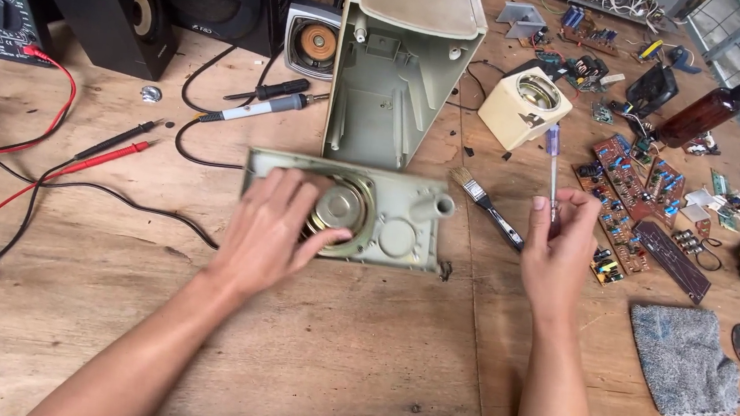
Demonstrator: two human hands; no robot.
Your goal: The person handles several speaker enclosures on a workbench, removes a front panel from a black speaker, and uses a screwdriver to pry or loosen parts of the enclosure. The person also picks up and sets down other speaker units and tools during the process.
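Your left hand [275,226] lies flat on the grey plastic speaker panel [387,214]; right hand [559,242] pinches a thin clear-handled screwdriver [553,166].

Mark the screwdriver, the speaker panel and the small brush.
screwdriver [553,175], head view, on its thin shaft above the right hand [556,251]
speaker panel [404,224], head view, on its bare grey face
small brush [486,207], head view, on its dark handle

Grey-green speaker panel [387,214], purple-handled screwdriver [553,166], red probe leads [116,155], grey cloth [685,360]
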